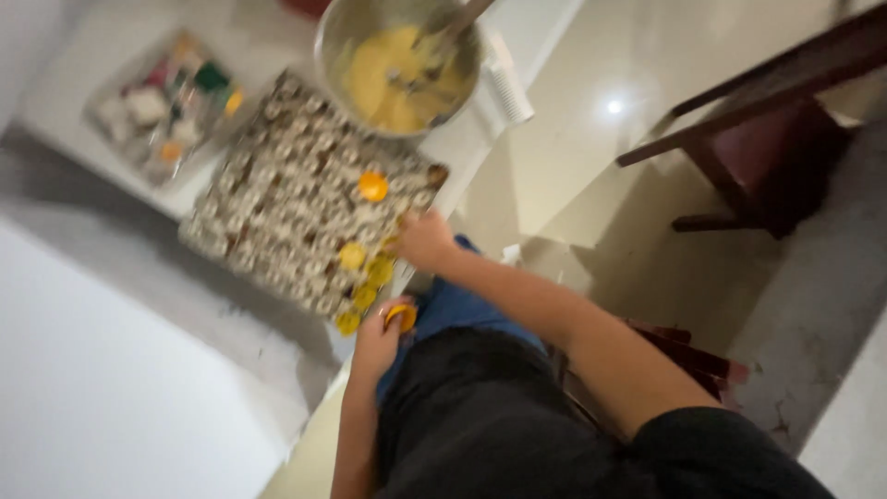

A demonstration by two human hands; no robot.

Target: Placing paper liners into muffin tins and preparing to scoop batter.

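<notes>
Tray [277,203] of small moulds, few filled yellow. My left hand [377,344] grips yellow cup [401,317]; right hand [423,240] at tray edge, grip unclear. Batter bowl [399,65] behind.

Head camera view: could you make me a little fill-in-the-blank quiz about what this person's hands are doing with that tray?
1. The left hand holds a small cup coloured ____.
2. The right hand rests at the edge of the ____.
3. The metal bowl holds batter coloured ____.
4. Beyond the tray sits a clear ____ of mixed items.

Missing words: orange; tray; yellow; container
</notes>
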